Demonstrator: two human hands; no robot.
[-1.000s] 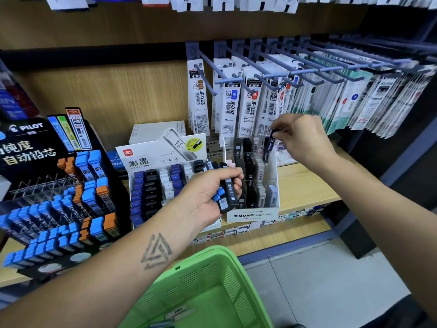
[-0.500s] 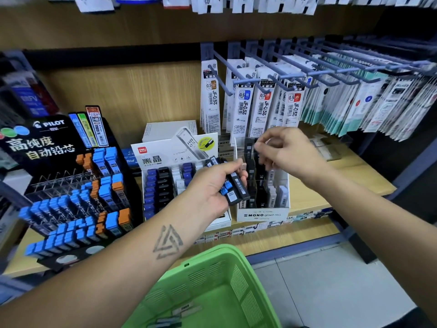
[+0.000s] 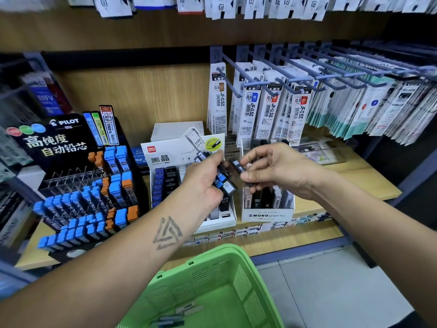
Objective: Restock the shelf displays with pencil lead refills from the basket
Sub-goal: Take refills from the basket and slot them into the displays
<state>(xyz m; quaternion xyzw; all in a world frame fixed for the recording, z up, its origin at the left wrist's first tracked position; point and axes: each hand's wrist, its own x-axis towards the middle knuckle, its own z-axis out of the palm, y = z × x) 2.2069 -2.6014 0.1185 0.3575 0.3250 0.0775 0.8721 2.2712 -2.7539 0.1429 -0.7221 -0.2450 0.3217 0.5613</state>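
A person's left hand [image 3: 203, 183] grips a bunch of lead refill cases [image 3: 223, 182] while the right hand [image 3: 272, 171] pinches one case [image 3: 238, 166], partly hiding the Mono display box [image 3: 268, 213]; more blurred refills lie in the green basket [image 3: 212, 275].

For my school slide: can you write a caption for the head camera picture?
Left hand holds lead refills; right hand pinches one over the green basket.

Both arms extended; left hand [image 3: 203, 183] fingers curled, right hand [image 3: 276, 171] fingers pinching.
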